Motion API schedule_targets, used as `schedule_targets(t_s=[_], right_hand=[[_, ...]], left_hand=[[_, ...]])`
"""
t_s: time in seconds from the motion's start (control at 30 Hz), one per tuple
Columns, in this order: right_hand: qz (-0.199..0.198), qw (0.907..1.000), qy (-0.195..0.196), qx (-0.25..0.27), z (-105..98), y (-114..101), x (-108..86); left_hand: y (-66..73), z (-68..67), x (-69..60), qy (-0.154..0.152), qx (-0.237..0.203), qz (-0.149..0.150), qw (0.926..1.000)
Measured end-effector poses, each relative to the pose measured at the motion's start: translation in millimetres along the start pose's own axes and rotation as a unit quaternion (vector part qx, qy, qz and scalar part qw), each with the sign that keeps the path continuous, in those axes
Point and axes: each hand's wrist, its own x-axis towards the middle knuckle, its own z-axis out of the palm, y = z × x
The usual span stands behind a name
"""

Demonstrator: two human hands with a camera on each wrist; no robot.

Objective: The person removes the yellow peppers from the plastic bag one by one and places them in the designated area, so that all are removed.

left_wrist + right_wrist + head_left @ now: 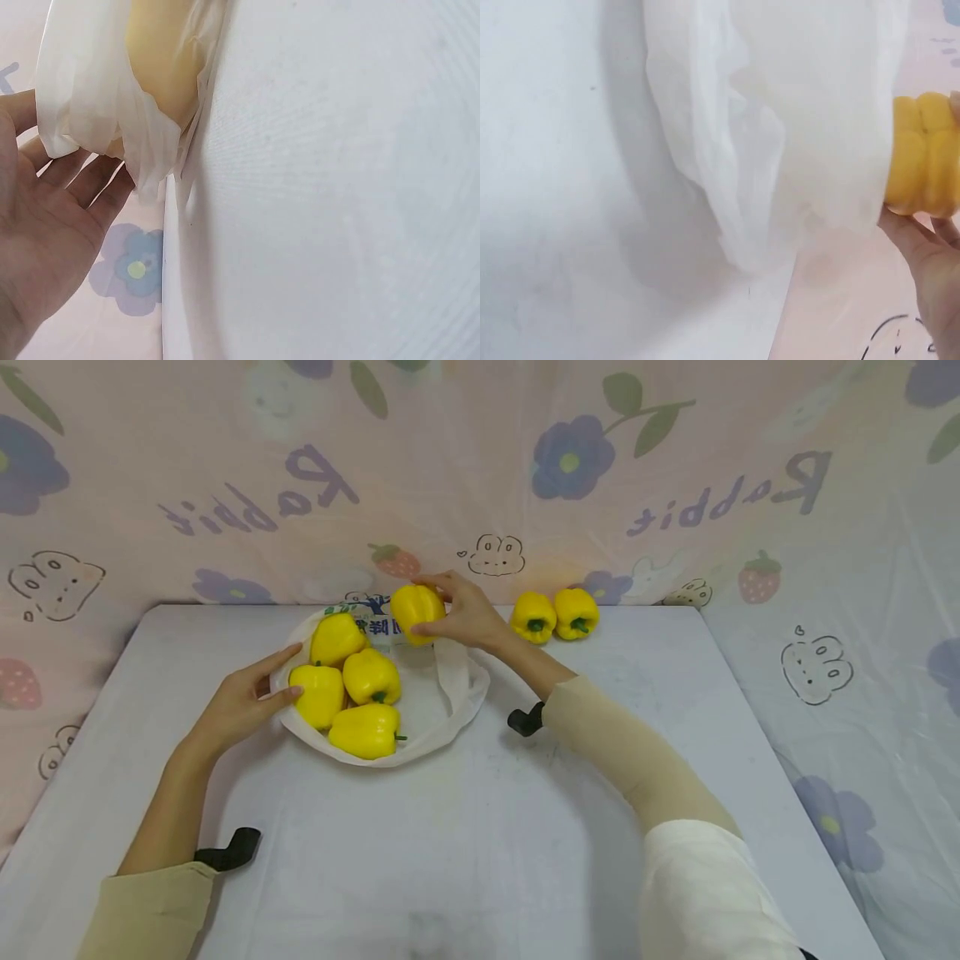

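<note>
Above the half-filled bag (422, 697), right fingers (450, 582) round a pepper (416, 610), left fingers (276, 663) round rim (378, 761)

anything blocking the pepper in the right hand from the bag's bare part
Nothing visible: the right hand holds the pepper at the far side of the bag, and four peppers inside lie left of the bare part.

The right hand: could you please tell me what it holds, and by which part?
The right hand grips a blocky yellow bell pepper by opposite sides, between thumb and fingers.
</note>
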Motion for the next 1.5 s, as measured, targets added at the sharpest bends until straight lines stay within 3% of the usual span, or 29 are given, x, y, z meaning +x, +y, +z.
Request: schedule_targets(t_s=[0.3,0.7,0.97,1.2,1.5], right_hand=[[-0.01,0.9989,0.029,0.036,-19.2,5.5,-10.7],[0.036,0.997,0.045,0.052,-48.8,23.7,-27.7],[0.044,0.9963,0.064,0.035,-71.3,35.7,-40.3],[0.09,0.9919,0.08,0.042,-90.8,45.6,-53.7],[0.09,0.9897,0.105,0.035,-111.1,54.8,-67.0]], left_hand=[[-0.5,0.6,-0.7,0.003,0.001,-0.013,0.9999],[-3.5,1.9,-1.5,0.028,0.002,-0.016,0.9995],[-4.0,0.2,-1.1,0.023,0.013,-0.012,0.9996],[-2.6,0.1,-1.0,0.017,0.017,-0.011,0.9997],[-2.0,0.1,-0.8,0.016,0.013,-0.012,0.9997]])
